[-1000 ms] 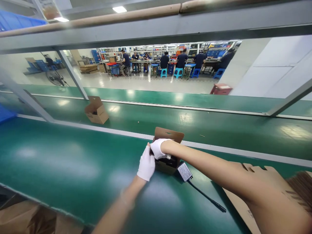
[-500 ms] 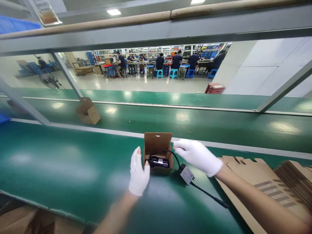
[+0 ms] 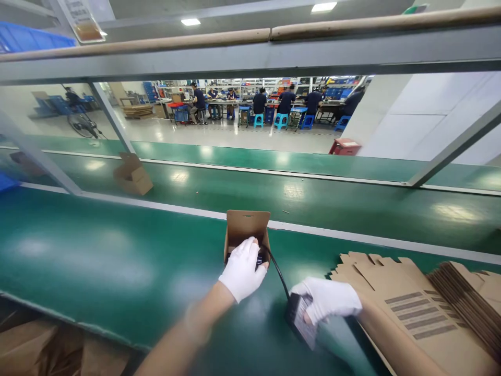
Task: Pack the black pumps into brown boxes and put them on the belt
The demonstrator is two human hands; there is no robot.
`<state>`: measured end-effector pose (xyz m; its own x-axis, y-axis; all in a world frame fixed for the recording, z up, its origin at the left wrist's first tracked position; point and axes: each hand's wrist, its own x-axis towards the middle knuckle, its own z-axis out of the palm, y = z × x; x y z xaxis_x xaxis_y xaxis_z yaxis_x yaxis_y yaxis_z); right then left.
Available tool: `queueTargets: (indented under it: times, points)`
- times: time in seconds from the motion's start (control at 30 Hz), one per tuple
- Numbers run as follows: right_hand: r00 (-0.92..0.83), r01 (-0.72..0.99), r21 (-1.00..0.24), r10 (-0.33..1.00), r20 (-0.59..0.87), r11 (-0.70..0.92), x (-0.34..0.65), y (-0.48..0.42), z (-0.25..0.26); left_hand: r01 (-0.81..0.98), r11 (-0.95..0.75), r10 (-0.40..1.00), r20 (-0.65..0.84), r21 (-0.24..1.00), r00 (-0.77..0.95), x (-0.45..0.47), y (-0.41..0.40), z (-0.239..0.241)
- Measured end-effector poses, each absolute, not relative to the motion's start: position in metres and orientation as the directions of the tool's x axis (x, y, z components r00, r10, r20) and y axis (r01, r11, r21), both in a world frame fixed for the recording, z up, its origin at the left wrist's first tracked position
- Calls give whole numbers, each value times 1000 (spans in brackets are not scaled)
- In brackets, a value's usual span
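Observation:
A small open cardboard box (image 3: pixel 248 222) stands on the green work surface, its back flap upright. My gloved left hand (image 3: pixel 245 269) reaches into it, fingers and thumb curled over a black cylindrical device (image 3: pixel 260 259) that is mostly hidden under the hand. From the box a black cable (image 3: pixel 278 271) runs down to a black power adapter (image 3: pixel 301 321) with a grey label. My gloved right hand (image 3: pixel 326 302) grips this adapter just above the surface, right of the box. Motion blurs the adapter and the cord beyond it.
Flattened cardboard boxes (image 3: pixel 415 297) lie at the right, beside a stack of folded cartons (image 3: pixel 465 303). Another open carton (image 3: pixel 133 175) sits on the far belt at left. A metal frame (image 3: pixel 250 60) crosses above. Several people work in the background.
My left hand has moved from the box's left side into it, over the device. My right hand has come down from beside the box and taken hold of the adapter, which is now tilted.

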<state>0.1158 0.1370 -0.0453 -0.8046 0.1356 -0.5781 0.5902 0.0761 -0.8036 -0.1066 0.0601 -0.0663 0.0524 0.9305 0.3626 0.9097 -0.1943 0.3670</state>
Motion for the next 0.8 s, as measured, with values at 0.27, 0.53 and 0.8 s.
queueTargets:
  times: [0.27,0.53,0.8]
  points:
    - [-788,-29,-974,604,-116,-225,80,106,13,934,-108,989,134,340,65,-110,58,-47]
    - [-248,303,-847,894,373,437,31,121,-22,948,-52,997,62,314,34,-113,49,-44]
    - [-651,742,212,759,-2,636,-11,106,20,902,-34,992,122,430,-21,-102,51,-50]
